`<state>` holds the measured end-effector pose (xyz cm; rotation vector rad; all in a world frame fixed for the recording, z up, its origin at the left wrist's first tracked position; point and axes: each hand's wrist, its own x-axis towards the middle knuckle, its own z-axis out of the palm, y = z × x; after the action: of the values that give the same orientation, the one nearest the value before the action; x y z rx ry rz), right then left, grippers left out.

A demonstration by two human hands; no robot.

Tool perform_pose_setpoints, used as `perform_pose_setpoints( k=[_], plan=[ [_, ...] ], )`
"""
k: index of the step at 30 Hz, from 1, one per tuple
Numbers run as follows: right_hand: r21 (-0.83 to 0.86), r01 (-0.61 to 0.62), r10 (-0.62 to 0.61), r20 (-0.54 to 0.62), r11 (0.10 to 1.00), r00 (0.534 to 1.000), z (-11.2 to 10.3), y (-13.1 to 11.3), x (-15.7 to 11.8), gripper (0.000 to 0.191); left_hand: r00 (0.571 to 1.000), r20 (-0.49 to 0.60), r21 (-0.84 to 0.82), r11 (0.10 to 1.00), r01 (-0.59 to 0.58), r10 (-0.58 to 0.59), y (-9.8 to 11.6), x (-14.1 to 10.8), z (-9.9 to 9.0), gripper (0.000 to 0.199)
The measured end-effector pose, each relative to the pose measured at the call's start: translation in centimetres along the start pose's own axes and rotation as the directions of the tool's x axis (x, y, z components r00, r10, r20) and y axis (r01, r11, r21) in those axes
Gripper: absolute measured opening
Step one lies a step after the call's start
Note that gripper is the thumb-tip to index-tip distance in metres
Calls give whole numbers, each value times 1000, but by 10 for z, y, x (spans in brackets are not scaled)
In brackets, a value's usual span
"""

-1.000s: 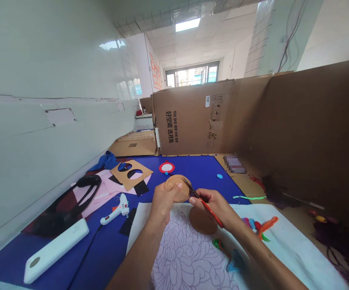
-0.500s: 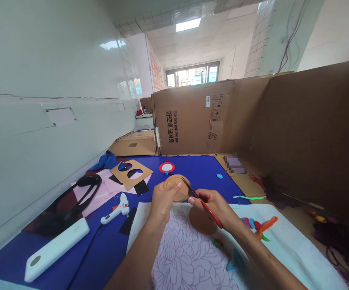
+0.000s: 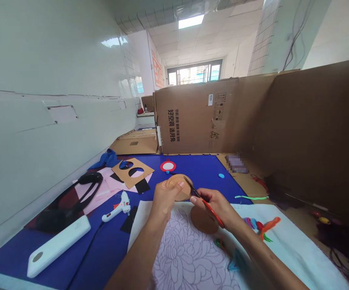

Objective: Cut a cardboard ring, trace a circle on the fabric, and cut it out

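My right hand (image 3: 209, 201) grips orange-handled scissors (image 3: 206, 207), tips angled up-left over the cardboard disc (image 3: 177, 193) my left hand (image 3: 164, 201)'s pinching, above a blue table (image 3: 192, 163).

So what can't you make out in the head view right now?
All in the head view:
- Left hand's fingertips: behind the round tan cardboard disc.
- Whether the red-handled scissors bite into its edge: too small to tell.
- Near end of the white sheet with flower outlines: cut off by the bottom edge.
- Flat pixelated item: details obscured.
- Dark tangled heap, far right: blurred.
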<state>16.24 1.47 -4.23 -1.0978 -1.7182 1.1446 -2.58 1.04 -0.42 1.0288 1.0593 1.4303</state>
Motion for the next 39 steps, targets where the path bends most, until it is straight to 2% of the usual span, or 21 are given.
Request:
perform_pose_setpoints(
  k=[6, 14, 22, 28, 39],
  plan=[
    [9, -5, 5, 5, 1000, 1000, 1, -3, -1, 59, 1000, -4, 9, 1000, -3, 3, 5, -2, 2, 32],
    [-8, 0, 0, 18, 1000, 1000, -1, -1, -1, 59, 1000, 4, 15, 1000, -21, 21, -7, 6, -1, 34],
    [-6, -8, 8, 18, 1000, 1000, -2, -2, -1, 58, 999, 49, 57, 998, -1, -2, 0, 4, -6, 34],
    [59, -42, 39, 40, 997, 998, 1, -5, -2, 61, 1000, 8, 58, 998, -22, 22, -7, 9, -5, 35],
    [105, -38, 36, 26, 994, 999, 5, -5, -4, 55, 998, 56, 35, 999, 29, -31, 4, 1, -4, 36]
  ],
)
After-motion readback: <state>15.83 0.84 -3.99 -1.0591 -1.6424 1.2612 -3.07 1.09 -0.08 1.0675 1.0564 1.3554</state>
